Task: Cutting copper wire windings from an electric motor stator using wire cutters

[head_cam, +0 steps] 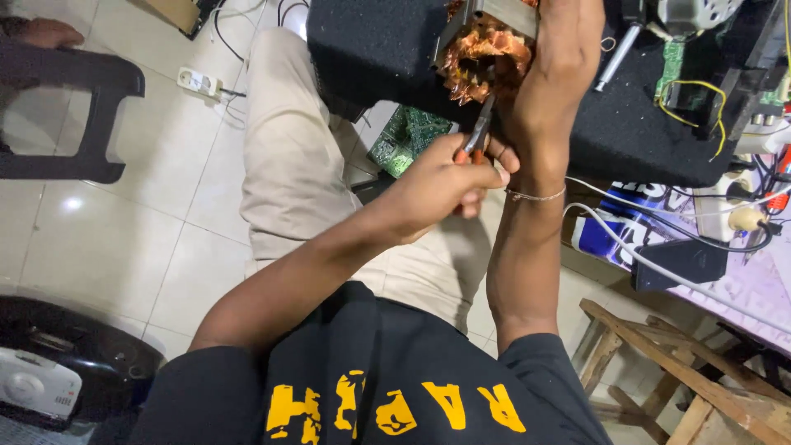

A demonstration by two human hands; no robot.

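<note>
- While the right hand (pixel 554 74) pressed against the copper-wound motor stator (pixel 484 51) on the black mat (pixel 371 49), it seemed to brace the part so it would not turn — its fingers ran past the top edge of the view, so whether they curled around the stator or only lay flat on it could not be told.
- The left hand (pixel 437 185) was clenched around the orange-handled pliers (pixel 478 136), whose thin nose pointed up into the frayed copper winding; that angle would have let the tips reach between the coil ends.
- The stator sat at the near edge of the mat, just above the person's lap, close enough for both forearms to work without stretching.
- A thin bracelet (pixel 535 196) circled the right wrist, just beside the left knuckles.
- A green circuit board (pixel 408 136) lay on the floor below the mat, partly covered by the beige trouser leg (pixel 288 156).
- The plier tips were lost in the tangle of copper, so what they gripped — a wire or nothing — was unclear.
- The steel top of the stator was cut off by the frame.
- To the right, cables, a screwdriver (pixel 616 56) and another board (pixel 674 62) crowded the mat; their connections were too tangled to follow.
</note>
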